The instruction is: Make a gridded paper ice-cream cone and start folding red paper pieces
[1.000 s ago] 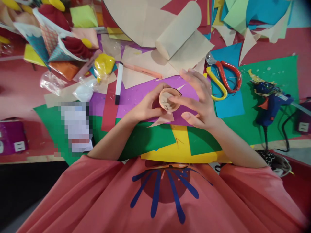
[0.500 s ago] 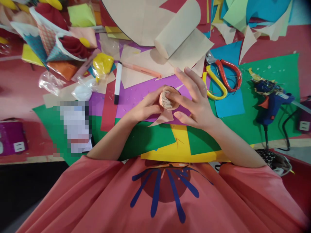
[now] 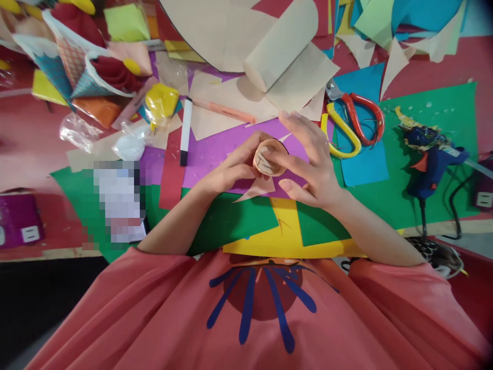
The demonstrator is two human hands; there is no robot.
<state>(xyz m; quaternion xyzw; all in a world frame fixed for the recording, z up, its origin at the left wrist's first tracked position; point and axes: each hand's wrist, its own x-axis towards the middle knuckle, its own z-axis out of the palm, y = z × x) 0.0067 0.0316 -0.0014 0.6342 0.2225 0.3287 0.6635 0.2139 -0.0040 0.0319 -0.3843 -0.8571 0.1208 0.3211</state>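
Observation:
My left hand (image 3: 230,173) is wrapped round a small beige cup-like paper piece (image 3: 263,165), its round mouth tilted up toward me. Inside it lies a pale, creased filling whose material I cannot make out. The index finger of my right hand (image 3: 318,172) presses into that mouth, while its other fingers are spread and hold nothing. Below the cup, a pointed beige paper scrap (image 3: 257,189) rests over the purple sheet (image 3: 210,156). Scissors (image 3: 355,126) with red and yellow handles lie just beyond my right hand.
A blue glue gun (image 3: 427,174) lies on green paper at the right. A beige paper roll (image 3: 285,43), a white marker (image 3: 186,131) and a peach pen (image 3: 227,111) lie farther back. Paper cones (image 3: 87,74) and clay packets fill the back left; a blurred-out phone-like object (image 3: 120,205) sits nearer.
The cup has tipped slightly and its filling looks smoother and sits deeper. My right index finger has stayed in it, and the right thumb has shifted a little.

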